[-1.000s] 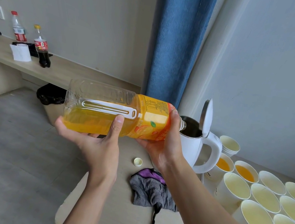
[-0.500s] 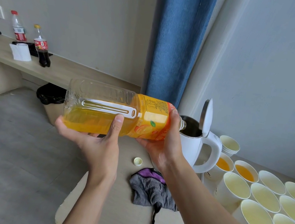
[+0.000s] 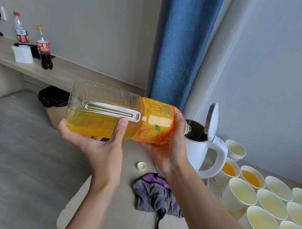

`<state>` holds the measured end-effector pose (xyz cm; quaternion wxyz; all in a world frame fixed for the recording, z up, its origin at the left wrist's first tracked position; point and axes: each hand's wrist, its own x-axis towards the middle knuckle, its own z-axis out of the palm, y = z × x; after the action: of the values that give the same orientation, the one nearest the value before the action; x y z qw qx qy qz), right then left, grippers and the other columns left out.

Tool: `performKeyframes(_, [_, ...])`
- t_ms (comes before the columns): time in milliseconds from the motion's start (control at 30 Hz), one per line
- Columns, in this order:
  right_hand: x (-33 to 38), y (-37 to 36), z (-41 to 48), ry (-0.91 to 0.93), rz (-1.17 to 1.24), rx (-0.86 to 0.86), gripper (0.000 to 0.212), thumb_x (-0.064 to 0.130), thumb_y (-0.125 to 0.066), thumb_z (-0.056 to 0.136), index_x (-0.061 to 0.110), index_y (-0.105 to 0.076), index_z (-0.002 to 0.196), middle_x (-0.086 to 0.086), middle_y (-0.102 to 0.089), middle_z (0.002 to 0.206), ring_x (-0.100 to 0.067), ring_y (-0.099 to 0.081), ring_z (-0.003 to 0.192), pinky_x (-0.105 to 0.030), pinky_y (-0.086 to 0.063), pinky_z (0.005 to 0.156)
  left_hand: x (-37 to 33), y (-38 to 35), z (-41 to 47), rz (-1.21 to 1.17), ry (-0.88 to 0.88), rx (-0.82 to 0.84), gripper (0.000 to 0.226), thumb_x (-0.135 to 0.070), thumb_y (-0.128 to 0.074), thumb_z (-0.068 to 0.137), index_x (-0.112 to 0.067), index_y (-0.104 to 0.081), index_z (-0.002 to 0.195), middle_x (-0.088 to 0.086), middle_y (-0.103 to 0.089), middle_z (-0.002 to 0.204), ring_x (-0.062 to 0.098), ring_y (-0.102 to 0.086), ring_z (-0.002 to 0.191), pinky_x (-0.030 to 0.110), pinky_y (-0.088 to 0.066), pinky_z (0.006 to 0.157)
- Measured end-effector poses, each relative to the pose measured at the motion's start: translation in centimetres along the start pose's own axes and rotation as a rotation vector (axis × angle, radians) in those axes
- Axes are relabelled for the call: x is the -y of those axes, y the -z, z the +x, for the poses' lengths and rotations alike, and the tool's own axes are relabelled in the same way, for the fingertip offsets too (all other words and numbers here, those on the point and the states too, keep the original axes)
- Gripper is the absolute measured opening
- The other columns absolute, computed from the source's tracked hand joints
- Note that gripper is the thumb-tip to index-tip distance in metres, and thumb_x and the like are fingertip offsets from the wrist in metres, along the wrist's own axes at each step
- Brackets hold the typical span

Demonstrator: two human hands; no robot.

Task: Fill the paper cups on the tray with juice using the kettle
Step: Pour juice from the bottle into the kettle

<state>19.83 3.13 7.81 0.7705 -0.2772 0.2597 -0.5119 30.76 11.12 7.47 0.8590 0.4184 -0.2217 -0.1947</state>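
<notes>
A large clear juice bottle (image 3: 106,112) with an orange label lies almost level, about a third full of orange juice. My left hand (image 3: 101,144) cups its base from below. My right hand (image 3: 166,149) grips its labelled neck end. The bottle's mouth sits over the open white kettle (image 3: 195,151), whose lid stands upright. To the right, several white paper cups (image 3: 266,225) crowd together; two cups (image 3: 252,177) nearest the kettle hold orange juice, the others look empty. The tray under them is mostly hidden.
A yellow bottle cap (image 3: 141,166) and a crumpled grey-purple cloth (image 3: 156,194) lie on the light wooden table (image 3: 111,221). A stack of spare cups (image 3: 235,150) stands behind the kettle. A blue curtain (image 3: 181,41) hangs behind. Two soda bottles (image 3: 45,49) stand on a far shelf.
Almost nothing has moved; both hands hold the bottle in the same tilted position over the kettle.
</notes>
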Motion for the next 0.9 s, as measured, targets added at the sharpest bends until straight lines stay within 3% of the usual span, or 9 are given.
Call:
performKeyframes(167, [-0.04,0.04,-0.03,0.008,0.006,-0.008,0.057,0.064,-0.050,0.093,0.022,-0.060,0.131,-0.015,-0.068,0.126,-0.035,-0.064,0.118,-0.068,-0.045,0.098,-0.24,-0.10,-0.11,-0.010,-0.004,0.003,0.115,-0.002,-0.087,0.080,-0.024,-0.002,0.155,0.014,-0.043,0.150,0.020,-0.065,0.124,0.053,-0.057,0.101])
performKeyframes(300, [0.04,-0.06,-0.07,0.021,0.024,0.005,0.041,0.061,-0.049,0.095,0.029,-0.071,0.108,-0.013,-0.070,0.122,-0.034,-0.064,0.118,-0.069,-0.043,0.099,-0.30,-0.10,-0.13,0.001,-0.018,0.002,0.116,-0.002,-0.087,0.080,-0.019,-0.002,0.156,0.014,-0.042,0.151,0.022,-0.064,0.125,0.052,-0.056,0.103])
performKeyframes(400, [0.01,0.04,-0.01,0.019,0.024,0.011,0.040,0.061,-0.050,0.095,0.029,-0.070,0.109,-0.014,-0.070,0.122,-0.035,-0.063,0.119,-0.071,-0.042,0.099,-0.36,-0.08,-0.13,0.000,-0.024,0.005,0.115,-0.003,-0.087,0.080,-0.018,-0.002,0.156,0.015,-0.042,0.151,0.022,-0.064,0.125,0.052,-0.056,0.103])
performKeyframes(533, [0.06,-0.08,-0.06,0.017,0.032,0.028,0.042,0.061,-0.048,0.096,0.033,-0.079,0.091,-0.012,-0.071,0.120,-0.034,-0.064,0.118,-0.069,-0.042,0.100,-0.49,-0.16,-0.21,-0.001,-0.034,0.010,0.113,-0.001,-0.086,0.080,-0.016,-0.003,0.155,0.015,-0.044,0.150,0.019,-0.065,0.122,0.051,-0.057,0.102])
performKeyframes(700, [0.14,-0.23,-0.24,0.026,0.036,0.015,0.039,0.061,-0.051,0.095,0.032,-0.076,0.099,-0.013,-0.071,0.120,-0.034,-0.064,0.117,-0.069,-0.044,0.099,-0.54,-0.21,-0.23,0.004,-0.033,0.006,0.113,-0.001,-0.086,0.081,-0.017,-0.003,0.155,0.014,-0.044,0.149,0.017,-0.065,0.121,0.052,-0.057,0.102])
performKeyframes(800, [0.06,-0.16,-0.17,0.025,0.016,-0.002,0.052,0.063,-0.052,0.093,0.025,-0.064,0.126,-0.013,-0.069,0.124,-0.034,-0.065,0.117,-0.069,-0.044,0.098,-0.54,-0.21,-0.22,0.004,-0.030,0.006,0.115,-0.002,-0.086,0.081,-0.018,-0.002,0.156,0.015,-0.043,0.150,0.019,-0.064,0.124,0.051,-0.057,0.103])
performKeyframes(900, [0.09,-0.16,-0.18,0.027,0.006,-0.003,0.054,0.063,-0.051,0.093,0.024,-0.061,0.129,-0.013,-0.070,0.123,-0.034,-0.065,0.117,-0.068,-0.045,0.098,-0.43,-0.15,-0.18,0.005,-0.032,0.009,0.115,-0.002,-0.087,0.080,-0.018,-0.001,0.156,0.014,-0.042,0.151,0.020,-0.063,0.126,0.052,-0.056,0.104])
